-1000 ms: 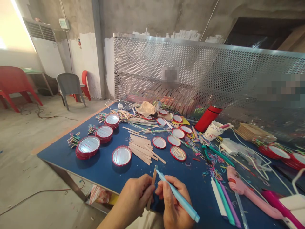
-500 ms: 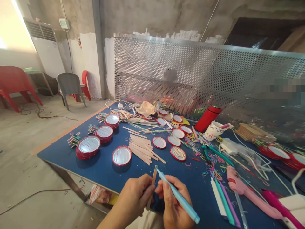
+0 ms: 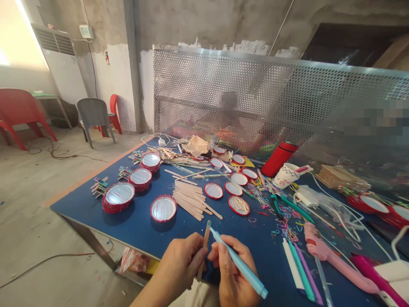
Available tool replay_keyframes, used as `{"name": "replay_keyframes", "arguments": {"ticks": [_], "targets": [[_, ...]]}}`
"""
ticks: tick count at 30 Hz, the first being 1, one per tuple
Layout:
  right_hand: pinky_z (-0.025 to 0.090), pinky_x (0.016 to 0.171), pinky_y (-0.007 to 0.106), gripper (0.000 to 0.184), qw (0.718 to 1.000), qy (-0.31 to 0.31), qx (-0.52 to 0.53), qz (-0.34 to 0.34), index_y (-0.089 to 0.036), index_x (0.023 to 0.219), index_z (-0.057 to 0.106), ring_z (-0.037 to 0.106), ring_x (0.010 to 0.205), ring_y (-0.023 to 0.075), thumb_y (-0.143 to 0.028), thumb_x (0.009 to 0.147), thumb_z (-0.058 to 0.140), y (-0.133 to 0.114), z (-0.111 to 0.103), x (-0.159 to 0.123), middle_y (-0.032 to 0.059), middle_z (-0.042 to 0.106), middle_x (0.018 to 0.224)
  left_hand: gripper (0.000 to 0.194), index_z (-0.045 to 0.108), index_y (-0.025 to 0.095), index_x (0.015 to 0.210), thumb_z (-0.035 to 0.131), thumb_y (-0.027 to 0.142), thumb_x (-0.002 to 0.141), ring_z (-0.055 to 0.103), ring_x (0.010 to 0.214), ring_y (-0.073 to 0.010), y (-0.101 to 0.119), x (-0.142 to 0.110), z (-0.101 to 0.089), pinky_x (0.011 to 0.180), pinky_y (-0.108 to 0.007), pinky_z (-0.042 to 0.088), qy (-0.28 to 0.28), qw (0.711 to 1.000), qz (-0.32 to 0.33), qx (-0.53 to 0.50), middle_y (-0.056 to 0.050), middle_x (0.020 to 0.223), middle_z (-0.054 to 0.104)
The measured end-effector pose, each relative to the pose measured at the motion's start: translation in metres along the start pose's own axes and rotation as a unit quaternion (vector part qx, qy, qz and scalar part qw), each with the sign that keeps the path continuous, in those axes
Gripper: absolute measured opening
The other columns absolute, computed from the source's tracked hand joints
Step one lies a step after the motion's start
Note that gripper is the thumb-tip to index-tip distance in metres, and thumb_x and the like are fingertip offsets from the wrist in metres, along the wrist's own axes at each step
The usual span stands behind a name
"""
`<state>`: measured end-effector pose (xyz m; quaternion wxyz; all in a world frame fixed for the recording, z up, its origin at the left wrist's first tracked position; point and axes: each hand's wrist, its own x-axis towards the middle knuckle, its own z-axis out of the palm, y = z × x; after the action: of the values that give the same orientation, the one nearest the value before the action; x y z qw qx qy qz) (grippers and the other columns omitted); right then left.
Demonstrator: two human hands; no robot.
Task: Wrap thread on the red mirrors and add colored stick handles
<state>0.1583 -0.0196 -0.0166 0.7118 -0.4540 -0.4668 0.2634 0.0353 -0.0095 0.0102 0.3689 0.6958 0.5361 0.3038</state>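
Note:
My left hand (image 3: 184,259) is closed around a wooden craft stick (image 3: 207,235), which points up and away from me over the table's near edge. The stick's far tip looks bluish-green. In my right hand (image 3: 235,266) is a light blue marker (image 3: 242,267), its tip at the stick's upper end. Beyond my hands lies a fanned pile of plain craft sticks (image 3: 190,198). To its left sits a round red-rimmed disc (image 3: 163,208) with a pale, shiny face. A smaller red-rimmed dish (image 3: 239,205) holds short stick pieces.
On the right are white, teal and purple markers (image 3: 300,268), a pink glue gun (image 3: 335,258), green-handled pliers (image 3: 294,207) and loose rubber bands. Behind them stand a red bottle (image 3: 279,159) and a paper cup (image 3: 285,175). A perforated metal panel (image 3: 198,89) borders the table's far side.
Almost nothing differs. Both hands keep their grip, and the marker tip stays by the top of the craft stick.

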Motion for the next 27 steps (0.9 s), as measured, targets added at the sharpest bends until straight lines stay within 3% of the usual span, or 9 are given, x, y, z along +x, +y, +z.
{"name": "replay_keyframes", "arguments": {"ticks": [12,19,27], "targets": [[0.054,0.056,0.024,0.023,1.000,-0.015,-0.023,-0.015,-0.020,0.095,0.071,0.066,0.059,0.0126,-0.042,0.098,0.065,0.0029,-0.0015,-0.0003,-0.0006,0.069,0.075,0.025,0.047,0.023,0.072,0.049,0.025,0.097,0.065,0.059,-0.0153,-0.0033,-0.0012,0.0014,0.056,-0.020,0.040,0.013,1.000,0.016,-0.009,-0.001,0.066,0.074],[0.053,0.052,0.021,0.024,0.999,0.040,-0.001,0.031,-0.020,0.097,0.069,0.064,0.054,0.0111,-0.044,0.096,0.070,-0.0025,0.0034,-0.0027,-0.0020,0.068,0.071,0.023,0.046,0.024,0.075,0.045,0.028,0.098,0.069,0.060,-0.0175,-0.0031,-0.0006,0.0019,0.058,-0.021,0.043,-0.001,1.000,-0.013,-0.013,-0.003,0.069,0.076],[0.058,0.060,0.024,0.026,1.000,0.019,-0.007,0.013,-0.020,0.096,0.072,0.069,0.062,0.0134,-0.046,0.094,0.071,-0.0021,0.0031,-0.0023,-0.0002,0.071,0.074,0.024,0.050,0.024,0.075,0.048,0.027,0.099,0.066,0.056,-0.0154,-0.0020,-0.0001,0.0013,0.055,-0.020,0.042,0.010,1.000,0.002,-0.016,-0.001,0.067,0.075]]}}
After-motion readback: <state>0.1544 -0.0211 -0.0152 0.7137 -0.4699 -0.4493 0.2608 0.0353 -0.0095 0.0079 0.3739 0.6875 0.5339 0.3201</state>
